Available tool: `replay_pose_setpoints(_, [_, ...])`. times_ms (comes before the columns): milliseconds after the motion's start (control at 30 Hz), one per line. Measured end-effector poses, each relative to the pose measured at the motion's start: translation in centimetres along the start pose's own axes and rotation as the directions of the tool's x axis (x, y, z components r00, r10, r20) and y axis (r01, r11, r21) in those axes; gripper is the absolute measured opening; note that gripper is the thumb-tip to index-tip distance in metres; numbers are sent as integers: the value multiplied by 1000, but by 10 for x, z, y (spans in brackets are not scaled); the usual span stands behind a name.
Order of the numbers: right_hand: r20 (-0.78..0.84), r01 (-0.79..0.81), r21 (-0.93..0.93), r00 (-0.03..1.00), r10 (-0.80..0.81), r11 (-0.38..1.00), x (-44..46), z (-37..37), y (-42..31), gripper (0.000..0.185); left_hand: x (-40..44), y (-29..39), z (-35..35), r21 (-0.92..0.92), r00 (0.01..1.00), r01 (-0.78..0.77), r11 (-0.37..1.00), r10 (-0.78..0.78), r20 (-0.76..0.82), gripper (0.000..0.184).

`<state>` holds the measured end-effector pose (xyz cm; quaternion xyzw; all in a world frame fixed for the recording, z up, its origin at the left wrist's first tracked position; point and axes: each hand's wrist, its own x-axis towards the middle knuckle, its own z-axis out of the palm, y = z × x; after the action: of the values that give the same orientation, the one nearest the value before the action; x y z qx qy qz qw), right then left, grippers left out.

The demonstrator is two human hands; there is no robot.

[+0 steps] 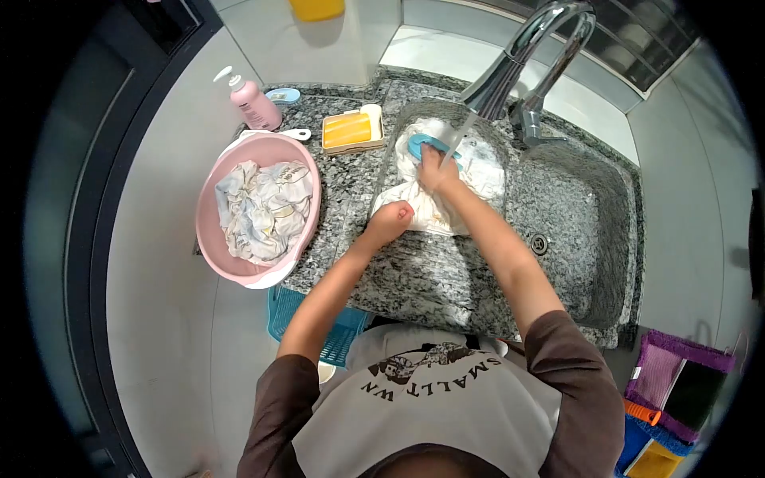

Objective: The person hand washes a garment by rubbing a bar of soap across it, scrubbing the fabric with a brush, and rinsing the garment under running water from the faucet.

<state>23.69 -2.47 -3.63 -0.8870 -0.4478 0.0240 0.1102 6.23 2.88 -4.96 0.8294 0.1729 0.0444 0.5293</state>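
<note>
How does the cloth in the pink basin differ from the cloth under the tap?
The basin cloth lies heaped; the tap cloth is more spread out. The basin cloth has no hand on it, while the left hand and right hand are on the tap cloth. Water falls toward the tap cloth, not the basin cloth. Both look mostly whitish.

I've got both arms out front — left forearm [331,299] slanting inward, left hand [389,222] curled tight; right forearm [494,239] angled in too — right hand [435,169] farther forward, back up.
</note>
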Motion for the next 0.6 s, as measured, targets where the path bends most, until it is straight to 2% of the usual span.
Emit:
replay_pose_setpoints(67, [168,-90,78,983,76,993,-3,-4,-9,55,-4,-4,2,-30,1000,-4,1000,4,-12,11])
replay_pose_setpoints(100, [174,-88,77,982,74,993,-8,-3,-15,55,-5,-6,3,6,999,-39,999,39,-29,8])
replay_pose_setpoints(167, [112,-60,-8,992,60,998,-15,3,-21,56,-6,-6,5,2,998,-49,999,49,-38,8])
replay_pose_setpoints(333, [74,-13,-6,997,14,1000,-16,11,-20,64,-6,-4,8,-17,994,-73,997,71,-77,7])
replay_pose_setpoints(400, [59,8,-19,998,-7,1000,-17,1,-18,65,-6,-4,8,-8,997,-20,1000,19,-70,7])
replay_pose_setpoints(467, [245,-265,204,946,213,942,-19,-32,-20,66,-6,-3,7,2,997,-17,1000,17,-72,8])
replay_pose_setpoints(500, [247,-261,201,946,209,944,-20,-24,-20,66,-6,-2,7,12,997,-15,1000,16,-75,8])
replay_pose_setpoints(567, [41,-102,-53,994,104,993,-27,-5,-20,65,-7,-4,9,18,996,-16,1000,18,-83,9])
replay_pose_setpoints(600, [39,-104,-52,994,107,993,-28,-2,-18,65,-5,-5,9,27,996,-20,999,22,-90,10])
